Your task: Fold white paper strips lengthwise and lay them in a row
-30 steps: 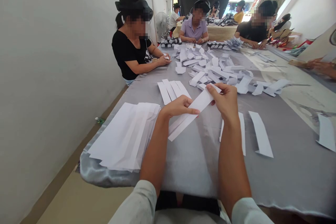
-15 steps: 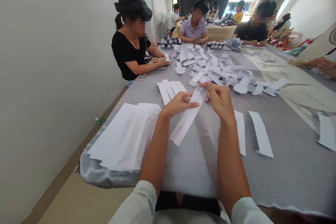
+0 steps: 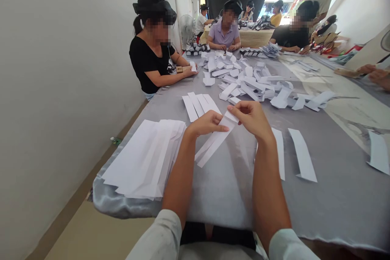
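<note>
A long white paper strip point(image 3: 215, 142) slants between my hands above the grey-covered table point(image 3: 219, 203). My left hand point(image 3: 207, 124) is closed on its upper part, thumb lying across the paper. At the strip's top end, my right hand point(image 3: 248, 117) pinches the folded edge between thumb and fingers. Left of my left forearm lies a stack of large white sheets point(image 3: 143, 158). Several flat strips point(image 3: 198, 105) rest just beyond my left hand. To the right of my right forearm are more folded strips point(image 3: 302, 154).
A heap of folded white paper pieces point(image 3: 243, 75) covers the table's middle. A person in black point(image 3: 152, 61) sits at the left edge holding a small white piece. Other people sit at the far side, and another person's hands point(image 3: 378, 75) show at the right edge.
My right hand has come down slightly and its fingers have drawn in at the strip's top end. The strip has turned a little, and my left hand has shifted slightly lower.
</note>
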The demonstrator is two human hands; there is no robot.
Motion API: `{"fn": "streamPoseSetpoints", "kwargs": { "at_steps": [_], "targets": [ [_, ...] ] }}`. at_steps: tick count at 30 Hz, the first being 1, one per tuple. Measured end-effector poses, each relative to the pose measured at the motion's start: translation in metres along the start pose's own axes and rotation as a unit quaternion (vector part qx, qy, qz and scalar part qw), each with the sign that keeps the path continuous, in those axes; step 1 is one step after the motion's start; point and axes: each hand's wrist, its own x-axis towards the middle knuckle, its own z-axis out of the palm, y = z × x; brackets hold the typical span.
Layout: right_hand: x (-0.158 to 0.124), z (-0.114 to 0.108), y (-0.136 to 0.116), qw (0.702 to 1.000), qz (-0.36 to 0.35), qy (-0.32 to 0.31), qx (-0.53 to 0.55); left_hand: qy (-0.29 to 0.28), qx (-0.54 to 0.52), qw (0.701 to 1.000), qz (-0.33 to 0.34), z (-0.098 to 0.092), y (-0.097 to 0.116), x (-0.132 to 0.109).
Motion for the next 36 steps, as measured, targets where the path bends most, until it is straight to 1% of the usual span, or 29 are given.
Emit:
{"fn": "streamPoseSetpoints", "kwargs": {
  "at_steps": [1,3,6,8,12,15,19,23,25,29,36],
  "targets": [
    [0.0,-0.001,0.0,1.0,0.0,-0.015,-0.008,-0.007,0.007,1.0,-0.004,0.0,0.0,0.0],
    [0.0,-0.002,0.002,0.999,-0.007,-0.037,-0.039,-0.004,0.02,1.0,-0.006,0.001,0.001,-0.001],
    [0.002,-0.002,0.005,0.993,-0.02,-0.036,-0.109,0.029,0.045,0.999,0.009,0.004,0.005,0.0],
    [0.003,-0.002,0.007,0.99,-0.021,-0.033,-0.132,0.053,0.053,0.997,0.016,0.006,0.007,0.0],
    [0.003,0.0,0.006,0.993,-0.019,-0.043,-0.112,0.074,0.036,0.996,0.017,0.008,0.007,0.003],
    [0.002,0.0,0.004,0.992,-0.029,-0.039,-0.113,0.082,0.022,0.996,0.027,0.006,0.003,0.005],
    [0.004,0.0,0.003,0.992,-0.047,-0.022,-0.118,0.083,0.009,0.996,0.031,0.006,0.001,0.007],
    [0.006,-0.001,0.006,0.992,-0.063,0.013,-0.105,0.108,-0.001,0.994,0.025,0.011,0.002,0.009],
    [0.006,-0.002,0.007,0.993,-0.061,0.01,-0.096,0.103,-0.016,0.994,0.012,0.014,0.001,0.01],
    [0.004,-0.004,0.009,0.995,-0.058,-0.023,-0.075,0.068,-0.062,0.996,-0.017,0.014,-0.002,0.012],
    [0.002,-0.008,0.007,0.994,-0.054,-0.038,-0.086,0.059,-0.08,0.995,-0.025,0.015,-0.008,0.015]
  ]
}}
